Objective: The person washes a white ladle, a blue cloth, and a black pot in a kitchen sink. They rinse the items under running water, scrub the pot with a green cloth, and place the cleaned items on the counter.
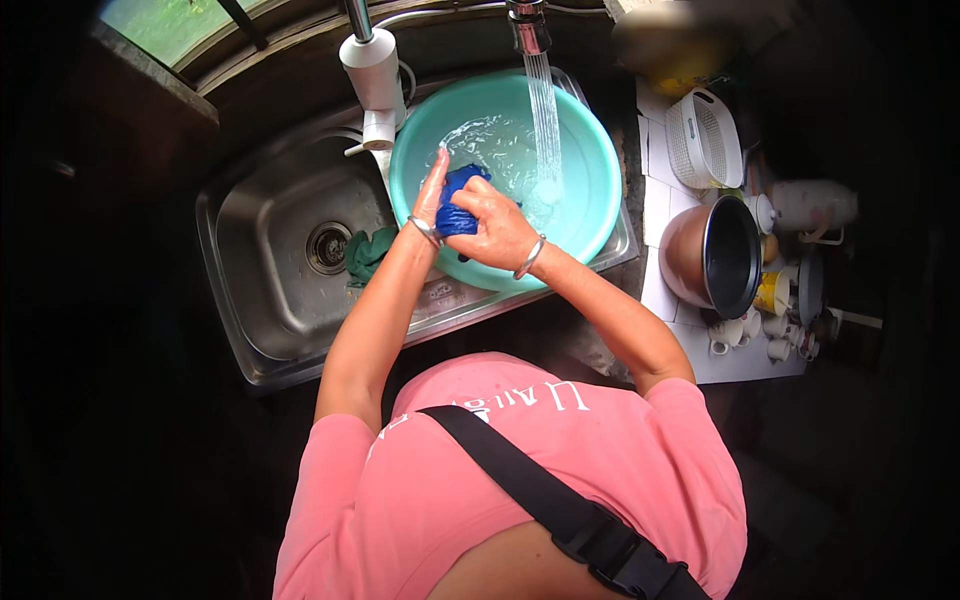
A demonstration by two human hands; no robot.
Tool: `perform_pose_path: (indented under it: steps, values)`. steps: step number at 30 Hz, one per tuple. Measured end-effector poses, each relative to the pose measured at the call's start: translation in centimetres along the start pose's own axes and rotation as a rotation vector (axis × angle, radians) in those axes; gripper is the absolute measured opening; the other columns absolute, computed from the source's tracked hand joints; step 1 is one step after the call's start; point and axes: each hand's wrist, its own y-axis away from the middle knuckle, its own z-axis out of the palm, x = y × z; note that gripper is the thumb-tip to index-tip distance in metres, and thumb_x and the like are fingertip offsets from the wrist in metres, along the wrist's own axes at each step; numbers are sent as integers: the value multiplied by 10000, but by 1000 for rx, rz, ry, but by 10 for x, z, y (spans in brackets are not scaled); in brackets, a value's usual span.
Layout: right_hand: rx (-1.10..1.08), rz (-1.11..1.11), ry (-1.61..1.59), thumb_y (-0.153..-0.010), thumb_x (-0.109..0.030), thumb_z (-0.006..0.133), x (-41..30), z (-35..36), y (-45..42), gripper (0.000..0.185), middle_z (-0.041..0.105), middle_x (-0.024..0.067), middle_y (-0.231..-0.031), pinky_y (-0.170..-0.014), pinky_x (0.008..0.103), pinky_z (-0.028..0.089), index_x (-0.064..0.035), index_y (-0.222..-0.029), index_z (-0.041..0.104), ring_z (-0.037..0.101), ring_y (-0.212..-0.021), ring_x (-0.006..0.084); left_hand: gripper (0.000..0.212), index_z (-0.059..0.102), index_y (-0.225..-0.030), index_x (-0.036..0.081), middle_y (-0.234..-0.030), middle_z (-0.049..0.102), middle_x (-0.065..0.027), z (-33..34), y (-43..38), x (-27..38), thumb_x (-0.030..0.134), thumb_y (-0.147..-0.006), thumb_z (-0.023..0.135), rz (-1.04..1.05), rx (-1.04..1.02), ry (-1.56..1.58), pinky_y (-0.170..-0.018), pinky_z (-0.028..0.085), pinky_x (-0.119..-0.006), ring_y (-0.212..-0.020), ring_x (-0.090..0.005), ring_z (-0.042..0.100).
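A blue cloth (456, 219) is bunched between my hands over the near left part of a turquoise plastic basin (600, 225). My right hand (496, 225) has its fingers curled on the cloth. My left hand (431, 196) lies along the cloth's left side with its thumb or a finger pointing up; its other fingers are hidden, and so is how firmly it grips. Water runs from a faucet (529, 34) into the basin, where the water ripples. A green cloth (367, 255) lies in the steel sink bowl beside the drain (328, 247).
A white water heater tap (373, 82) stands behind the basin's left edge. On the right counter are a white perforated basket (703, 142), a brown pot with a dark inside (686, 251), a yellow mug (770, 292) and several small white cups (778, 349). A window frame (262, 52) is at upper left.
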Motion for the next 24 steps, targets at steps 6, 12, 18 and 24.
perform_pose_path:
  steps: [6,12,18,24]
  values:
    - [271,-136,-65,-638,-240,633,-8,26,-11,233,545,130,-756,-616,383,470,-27,-697,556,573,-694,315,500,544,-1007,61,-877,616,-120,38,29,5,534,-852,498,-47,-157,99,-680,537,-377,-746,-233,630]
    - [514,78,33,-745,-303,603,31,14,-30,285,577,174,-716,-600,397,470,-24,-690,584,575,-668,354,359,537,-1058,64,-959,608,-92,-12,-22,-13,362,-860,561,248,-16,141,-724,520,-345,-784,-215,616]
    - [150,754,381,-764,-429,507,127,-5,12,441,607,203,-931,-777,451,461,-14,-788,652,576,-888,373,434,493,-1107,85,-1025,543,-34,22,-1,14,367,-811,640,352,324,-696,-702,459,-330,-812,-163,551]
    - [-217,812,589,-697,-404,638,115,-4,6,815,490,154,-1243,-977,503,320,-51,-1355,310,446,-1177,304,724,202,-1406,174,-1464,194,-131,14,17,41,423,-835,569,288,416,-710,-993,283,-502,-1284,-414,247]
